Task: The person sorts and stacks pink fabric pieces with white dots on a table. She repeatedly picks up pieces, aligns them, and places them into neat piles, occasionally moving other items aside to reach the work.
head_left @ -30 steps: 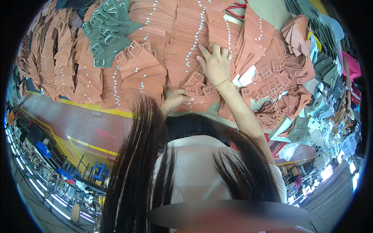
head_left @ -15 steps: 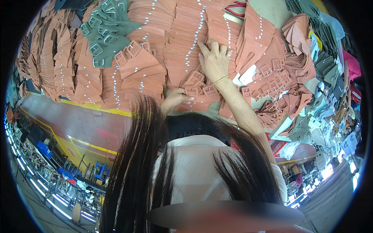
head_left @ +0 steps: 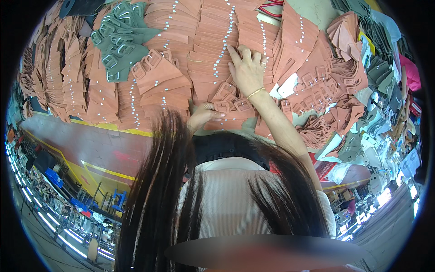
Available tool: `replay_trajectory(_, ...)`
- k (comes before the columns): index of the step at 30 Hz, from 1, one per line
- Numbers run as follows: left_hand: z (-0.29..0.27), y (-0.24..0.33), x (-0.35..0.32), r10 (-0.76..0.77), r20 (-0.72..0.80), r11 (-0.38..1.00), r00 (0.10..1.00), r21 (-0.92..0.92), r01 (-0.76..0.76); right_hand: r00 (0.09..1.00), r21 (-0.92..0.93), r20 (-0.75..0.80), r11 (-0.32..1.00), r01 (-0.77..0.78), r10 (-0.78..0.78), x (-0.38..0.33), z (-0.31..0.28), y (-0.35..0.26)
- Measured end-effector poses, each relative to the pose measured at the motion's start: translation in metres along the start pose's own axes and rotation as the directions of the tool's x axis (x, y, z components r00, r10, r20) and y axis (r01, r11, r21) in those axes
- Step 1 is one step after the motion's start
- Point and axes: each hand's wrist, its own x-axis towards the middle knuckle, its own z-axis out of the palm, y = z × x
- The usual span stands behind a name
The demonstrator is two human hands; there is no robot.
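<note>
Long overlapping rows of flat salmon-coloured leather-like pieces (head_left: 213, 38), each marked by a small white label, spread across the table. My right hand (head_left: 247, 72), with a thin gold bracelet at the wrist, rests on one row with fingers apart and bent at the tips. Closer to my body, my left hand (head_left: 203, 116) is closed at the edge of a salmon piece with a buckle (head_left: 221, 106), the fingers pointing right. Another covered buckle (head_left: 243, 105) lies just beside it. The part under my left fingers is hidden.
A pile of dark green buckled pieces (head_left: 118, 41) lies at the far left. Several salmon buckled straps (head_left: 317, 93) heap up on the right near a white card (head_left: 288, 85). Red-handled scissors (head_left: 272, 7) lie at the back. The table's near edge has yellow tape (head_left: 106, 124).
The whole view has shifted slightly. Both hands keep nearly the same places on the pieces; nothing is plainly picked up or let go.
</note>
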Motion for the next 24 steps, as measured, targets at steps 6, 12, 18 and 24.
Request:
replay_trajectory(6, 0.000, 0.000, 0.000, 0.012, 0.003, 0.999, 1.000, 0.034, -0.012, 0.994, 0.021, -0.093, 0.998, 0.053, -0.050, -0.009, 0.005, 0.000)
replay_trajectory(12, -0.001, -0.002, 0.002, 0.005, 0.009, 1.000, 1.000, 0.009, -0.005, 0.990, 0.009, -0.115, 0.997, 0.083, -0.081, -0.018, 0.007, 0.000)
replay_trajectory(18, -0.003, -0.005, 0.004, 0.009, 0.002, 1.000, 1.000, 0.009, -0.009, 0.991, 0.023, -0.109, 0.996, 0.081, -0.078, -0.019, 0.007, 0.000)
replay_trajectory(24, -0.003, -0.005, 0.003, 0.017, 0.000, 1.000, 1.000, 0.016, -0.017, 0.996, 0.024, -0.077, 0.999, 0.043, -0.041, -0.018, 0.007, -0.004)
